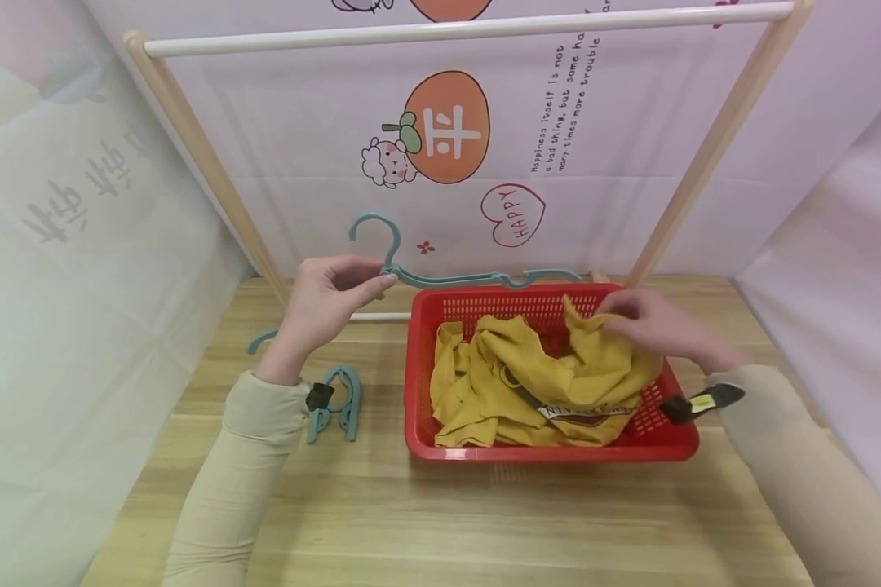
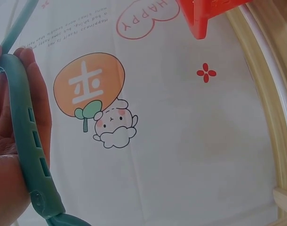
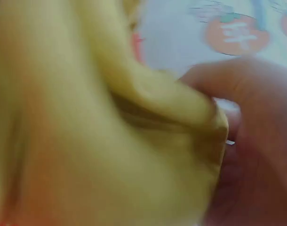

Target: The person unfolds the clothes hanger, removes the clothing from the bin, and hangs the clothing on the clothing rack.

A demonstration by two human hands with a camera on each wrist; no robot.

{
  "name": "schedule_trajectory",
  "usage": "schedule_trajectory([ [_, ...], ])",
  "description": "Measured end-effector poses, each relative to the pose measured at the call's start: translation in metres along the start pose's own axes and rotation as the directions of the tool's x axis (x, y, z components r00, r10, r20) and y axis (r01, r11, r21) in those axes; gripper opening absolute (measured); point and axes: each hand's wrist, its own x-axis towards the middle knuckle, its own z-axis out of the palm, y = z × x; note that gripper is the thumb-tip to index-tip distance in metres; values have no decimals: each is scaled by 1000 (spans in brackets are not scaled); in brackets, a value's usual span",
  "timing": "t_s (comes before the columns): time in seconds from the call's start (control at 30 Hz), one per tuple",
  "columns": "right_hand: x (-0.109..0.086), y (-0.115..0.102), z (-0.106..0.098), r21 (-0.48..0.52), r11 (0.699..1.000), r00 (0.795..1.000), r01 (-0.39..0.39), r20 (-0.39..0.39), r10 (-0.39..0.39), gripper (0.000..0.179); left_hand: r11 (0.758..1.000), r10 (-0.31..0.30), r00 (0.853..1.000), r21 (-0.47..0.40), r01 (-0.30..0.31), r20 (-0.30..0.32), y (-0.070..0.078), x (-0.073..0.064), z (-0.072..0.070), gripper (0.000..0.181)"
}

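Note:
My left hand (image 1: pixel 323 297) pinches a blue-green clothes hanger (image 1: pixel 448 281) just below its hook, between thumb and fingers. One arm of the hanger reaches right, over the far rim of a red basket (image 1: pixel 543 453); in the left wrist view the slotted other arm (image 2: pixel 28 127) runs down past the palm. At the basket's right end my right hand (image 1: pixel 657 322) pinches an edge of a crumpled yellow garment (image 1: pixel 517 350) with a printed patch. Most of the garment lies in the basket, its gripped corner raised. Blurred yellow cloth (image 3: pixel 148 160) fills much of the right wrist view.
A folded blue-green hanger (image 1: pixel 352 399) lies on the wooden table (image 1: pixel 484 530), left of the basket. Behind stands a rack with wooden posts (image 1: pixel 712 147) and a white top rail (image 1: pixel 470 30). Printed white cloth (image 1: pixel 301 106) hangs behind it, with pale cloth at both sides.

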Motion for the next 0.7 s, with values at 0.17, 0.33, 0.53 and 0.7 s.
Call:
schedule_trajectory([
  [0.17, -22, -6, -28, 176, 984, 982, -8, -185, 41, 10, 1000, 0, 1000, -9, 0, -4, 0, 0, 0, 28],
  [0.33, -37, 2, -39, 209, 972, 975, -103, -174, 141, 23, 1000, -8, 1000, 0, 8, -8, -1, -1, 0, 29],
  [0.53, -40, 12, -34, 83, 986, 989, -145, -14, 146, 50, 1000, -5, 1000, 5, 5, -8, -2, -1, 1, 30],
  [0.7, -34, -2, -25, -178, 981, 997, -70, -41, 64, 64, 1000, 1, 1000, 0, -1, -8, -3, -1, 1, 29],
])
